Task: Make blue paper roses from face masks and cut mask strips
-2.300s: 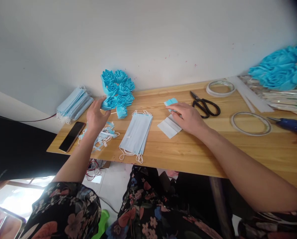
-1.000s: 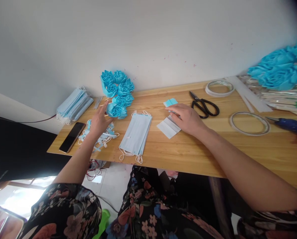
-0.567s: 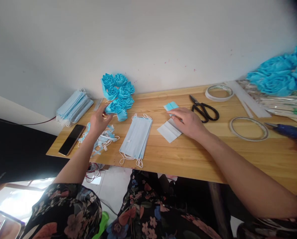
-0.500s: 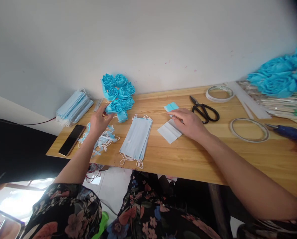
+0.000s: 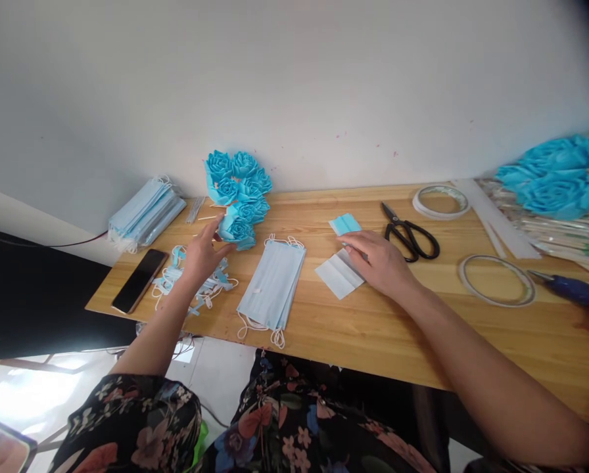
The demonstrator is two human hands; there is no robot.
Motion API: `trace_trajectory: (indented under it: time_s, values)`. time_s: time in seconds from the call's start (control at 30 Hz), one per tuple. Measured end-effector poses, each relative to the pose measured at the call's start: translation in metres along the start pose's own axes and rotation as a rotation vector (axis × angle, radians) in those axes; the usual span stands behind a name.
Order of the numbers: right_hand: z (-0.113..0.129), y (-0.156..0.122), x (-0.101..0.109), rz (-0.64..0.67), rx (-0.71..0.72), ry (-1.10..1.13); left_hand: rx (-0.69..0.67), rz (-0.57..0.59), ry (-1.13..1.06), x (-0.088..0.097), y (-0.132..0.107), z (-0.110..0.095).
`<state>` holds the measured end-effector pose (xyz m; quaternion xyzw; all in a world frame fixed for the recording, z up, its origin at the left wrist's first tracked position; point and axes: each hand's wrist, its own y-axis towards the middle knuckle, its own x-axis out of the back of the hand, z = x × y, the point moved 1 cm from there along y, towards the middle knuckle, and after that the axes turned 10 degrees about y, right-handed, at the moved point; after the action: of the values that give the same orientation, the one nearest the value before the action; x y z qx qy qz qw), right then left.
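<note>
My left hand (image 5: 203,255) is at a blue rose (image 5: 238,230) folded from sheet material, at the near end of a cluster of similar blue roses (image 5: 235,177) by the wall. Its thumb and fingers are apart beside the rose's left edge. My right hand (image 5: 380,261) rests low over the table, fingers extended across a white cut piece (image 5: 338,274) and beside a small blue piece (image 5: 346,224). Its fingertips partly cover these pieces. Between my hands lies a small stack of light blue face masks (image 5: 273,282) with white ear loops.
Left: a mask stack (image 5: 146,213), a phone (image 5: 140,280) and a heap of cut loops and strips (image 5: 208,286). Right: black-handled scissors (image 5: 413,236), two tape rolls (image 5: 440,211) (image 5: 496,302), a blue glue gun (image 5: 573,288) and more blue roses (image 5: 555,177) on wrapped sticks.
My left fingers have spread away from the near rose, which now faces up at the cluster's front. My right hand stays over the cut pieces. The view has tilted slightly upward.
</note>
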<state>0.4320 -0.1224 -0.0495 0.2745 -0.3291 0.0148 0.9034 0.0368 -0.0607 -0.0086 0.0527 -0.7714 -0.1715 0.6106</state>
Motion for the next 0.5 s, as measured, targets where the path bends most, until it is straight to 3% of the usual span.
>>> trace_trajectory:
  time_s: [0.17, 0.3, 0.5]
  values:
    - [0.001, 0.000, 0.000, 0.005, 0.002, -0.002, -0.041, 0.026, -0.040, 0.006, -0.003, 0.003]
    - [0.002, 0.000, 0.001, 0.008, 0.018, -0.018, -0.086, 0.012, -0.181, 0.023, 0.002, 0.008]
    - [0.006, -0.001, 0.002, 0.006, 0.047, -0.032, 0.032, -0.248, -0.234, 0.039, 0.041, 0.012]
